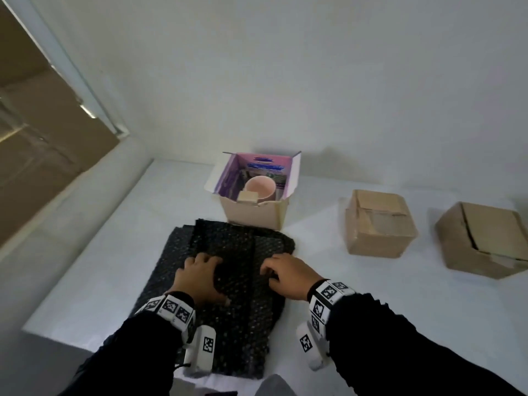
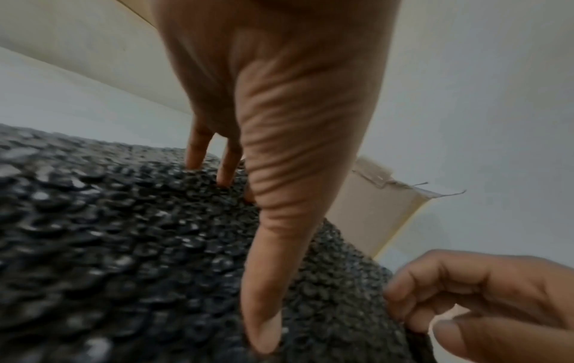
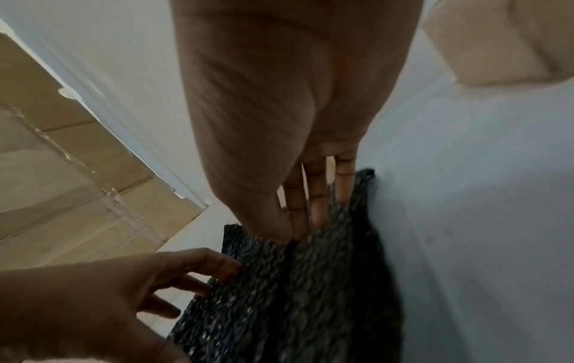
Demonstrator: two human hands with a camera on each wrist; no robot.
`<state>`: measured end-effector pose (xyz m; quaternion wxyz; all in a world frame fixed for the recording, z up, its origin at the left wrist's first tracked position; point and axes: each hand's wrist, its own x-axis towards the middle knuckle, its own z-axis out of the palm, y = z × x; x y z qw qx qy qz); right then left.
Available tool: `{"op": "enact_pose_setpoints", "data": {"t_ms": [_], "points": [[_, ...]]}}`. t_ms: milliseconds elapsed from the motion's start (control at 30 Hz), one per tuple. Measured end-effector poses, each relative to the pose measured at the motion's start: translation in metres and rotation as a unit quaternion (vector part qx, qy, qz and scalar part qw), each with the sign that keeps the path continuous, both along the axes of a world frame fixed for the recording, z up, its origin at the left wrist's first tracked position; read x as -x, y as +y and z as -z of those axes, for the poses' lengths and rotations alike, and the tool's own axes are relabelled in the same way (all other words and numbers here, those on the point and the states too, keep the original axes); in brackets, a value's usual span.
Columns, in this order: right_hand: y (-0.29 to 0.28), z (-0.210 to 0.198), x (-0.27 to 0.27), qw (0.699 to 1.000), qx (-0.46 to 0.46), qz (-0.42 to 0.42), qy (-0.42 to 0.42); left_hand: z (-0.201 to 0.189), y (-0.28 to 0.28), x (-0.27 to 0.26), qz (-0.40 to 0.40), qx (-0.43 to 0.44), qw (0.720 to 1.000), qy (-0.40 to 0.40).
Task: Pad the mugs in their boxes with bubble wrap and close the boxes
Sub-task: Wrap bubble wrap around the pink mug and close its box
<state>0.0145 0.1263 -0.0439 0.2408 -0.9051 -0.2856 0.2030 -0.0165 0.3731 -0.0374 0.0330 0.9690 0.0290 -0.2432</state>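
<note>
A stack of black bubble wrap (image 1: 237,312) lies on the white table in front of me. My left hand (image 1: 203,271) rests on its top sheet with spread fingers; in the left wrist view the straight fingertips (image 2: 194,159) and thumb press onto the bubble wrap (image 2: 124,245). To the right, my right hand (image 1: 273,270) pinches a sheet's edge between thumb and forefinger (image 3: 292,237), fingers curled. Behind the wrap stands an open box (image 1: 254,215) holding a pink mug (image 1: 261,186) and a small cardboard block (image 1: 248,196).
Two brown cardboard boxes with folded-down flaps sit on the table (image 1: 343,310) to the right, one nearer (image 1: 377,224) and one at the far right (image 1: 483,241). A wall runs behind them. Large taped cartons (image 1: 43,132) stand past the table's left edge.
</note>
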Motion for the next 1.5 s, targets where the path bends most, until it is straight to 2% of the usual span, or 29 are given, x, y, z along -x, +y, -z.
{"op": "enact_pose_setpoints", "data": {"t_ms": [67,133,233,333,433,533,567,633,667,700,767,833,900,1067,1133,1200,1267,1333,1367,1467,1500], "points": [[0.028,0.01,0.006,0.999,0.05,0.007,0.013,0.01,0.019,0.006,0.035,0.004,0.998,0.042],[0.052,0.02,0.012,0.992,0.119,0.026,0.019,0.021,0.033,0.009,0.068,0.007,0.997,0.043],[0.078,0.031,0.02,0.98,0.167,0.104,-0.008,0.032,0.047,0.005,0.108,0.015,0.994,-0.017],[0.091,0.035,0.023,0.973,0.16,0.164,-0.032,0.035,0.056,-0.002,0.133,0.053,0.985,-0.091],[0.099,0.035,0.021,0.972,0.054,0.225,-0.047,0.033,0.064,-0.005,0.172,0.098,0.96,-0.196],[0.103,0.023,0.015,0.957,-0.135,0.255,-0.041,0.024,0.072,-0.01,0.198,0.192,0.916,-0.291],[0.102,0.015,0.012,0.948,-0.19,0.254,-0.015,0.017,0.074,-0.013,0.203,0.245,0.897,-0.307],[0.101,-0.003,0.005,0.942,-0.245,0.228,0.022,0.002,0.079,-0.021,0.212,0.341,0.861,-0.311],[0.1,-0.012,0.0,0.944,-0.256,0.209,0.024,-0.006,0.082,-0.027,0.23,0.347,0.855,-0.31],[0.099,-0.02,-0.003,0.945,-0.263,0.194,0.017,-0.013,0.083,-0.033,0.253,0.324,0.859,-0.305],[0.097,-0.034,-0.011,0.944,-0.278,0.181,0.007,-0.02,0.085,-0.042,0.281,0.26,0.885,-0.265],[0.098,-0.046,-0.017,0.937,-0.298,0.184,0.005,-0.019,0.085,-0.052,0.293,0.231,0.897,-0.238],[0.098,-0.056,-0.022,0.931,-0.31,0.193,-0.017,-0.015,0.084,-0.061,0.28,0.24,0.898,-0.24],[0.091,-0.061,-0.032,0.921,-0.286,0.219,-0.147,-0.023,0.075,-0.077,0.101,0.357,0.895,-0.247],[0.091,-0.06,-0.031,0.919,-0.291,0.225,-0.141,-0.035,0.063,-0.081,0.06,0.383,0.889,-0.243],[0.092,-0.058,-0.031,0.922,-0.3,0.222,-0.105,-0.048,0.05,-0.085,0.021,0.469,0.857,-0.215],[0.092,-0.056,-0.034,0.927,-0.287,0.229,-0.083,-0.06,0.041,-0.09,-0.051,0.597,0.786,-0.151],[0.093,-0.055,-0.04,0.923,-0.279,0.249,-0.091,-0.064,0.037,-0.101,-0.107,0.677,0.722,-0.092],[0.092,-0.054,-0.044,0.916,-0.287,0.26,-0.102,-0.067,0.036,-0.105,-0.1,0.691,0.71,-0.092],[0.087,-0.062,-0.06,0.888,-0.341,0.289,-0.112,-0.074,0.033,-0.116,-0.02,0.661,0.735,-0.151],[0.085,-0.065,-0.066,0.875,-0.374,0.293,-0.091,-0.077,0.032,-0.12,0.0,0.66,0.733,-0.164]]}}
